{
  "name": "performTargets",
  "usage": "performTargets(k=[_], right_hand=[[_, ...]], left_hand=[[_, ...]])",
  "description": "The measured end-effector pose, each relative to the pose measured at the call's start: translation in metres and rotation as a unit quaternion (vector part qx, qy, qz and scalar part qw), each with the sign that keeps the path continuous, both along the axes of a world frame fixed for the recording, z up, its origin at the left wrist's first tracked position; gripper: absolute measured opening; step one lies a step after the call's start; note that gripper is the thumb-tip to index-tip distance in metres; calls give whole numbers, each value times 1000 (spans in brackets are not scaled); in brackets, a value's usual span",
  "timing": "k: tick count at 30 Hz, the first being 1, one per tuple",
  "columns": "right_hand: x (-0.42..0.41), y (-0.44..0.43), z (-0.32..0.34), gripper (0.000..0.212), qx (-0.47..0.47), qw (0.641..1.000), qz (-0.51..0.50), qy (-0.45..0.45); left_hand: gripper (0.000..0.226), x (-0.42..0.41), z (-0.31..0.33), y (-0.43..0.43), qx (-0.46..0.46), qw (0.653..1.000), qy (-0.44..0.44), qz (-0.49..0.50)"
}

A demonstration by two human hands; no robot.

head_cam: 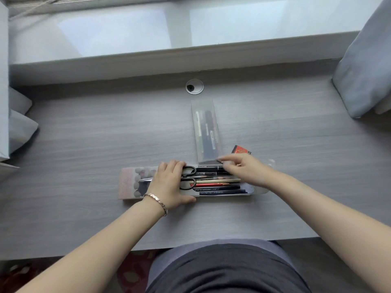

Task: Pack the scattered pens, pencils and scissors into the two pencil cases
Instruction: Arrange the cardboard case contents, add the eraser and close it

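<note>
A translucent pencil case [131, 185] lies sideways on the desk in front of me, its right end open. Black-handled scissors [189, 177] and several pens and pencils [220, 184] stick out of it. My left hand [169, 185] grips the case across its middle, thumb on the near edge and fingers over the far edge. My right hand [243, 169] reaches over the pens at the open end, and its fingertips pinch a dark pen near the far side. A second frosted case [206, 132], closed, lies lengthwise behind with several pens inside.
A small red and black packet [241, 150] lies just behind my right hand. A round cable grommet [194, 86] sits at the desk's back edge below a white window sill. Grey curtains hang at both sides. The desk's front edge is close to my lap.
</note>
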State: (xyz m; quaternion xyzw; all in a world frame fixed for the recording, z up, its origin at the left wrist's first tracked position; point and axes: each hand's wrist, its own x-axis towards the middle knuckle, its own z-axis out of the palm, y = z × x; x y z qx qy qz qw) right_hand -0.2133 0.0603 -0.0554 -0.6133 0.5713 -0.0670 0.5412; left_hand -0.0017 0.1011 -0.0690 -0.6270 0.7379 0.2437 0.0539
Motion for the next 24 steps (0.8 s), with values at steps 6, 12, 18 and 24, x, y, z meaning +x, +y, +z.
performTargets(k=[6,12,18,24], right_hand=[[29,12,-3,40,-125,962,221,100],[10,9,-6,37,-177,965,174,82],[-20,18,-15,25,-182,942,165,228],[0,18,-10,28,-186,923,196,273]], left_hand=[[89,1,0,1,3,1000,0,3],[90,1,1,1,1,1000,5,3],[90,1,1,1,3,1000,8,4],[89,0,2,1,5,1000,8,4]])
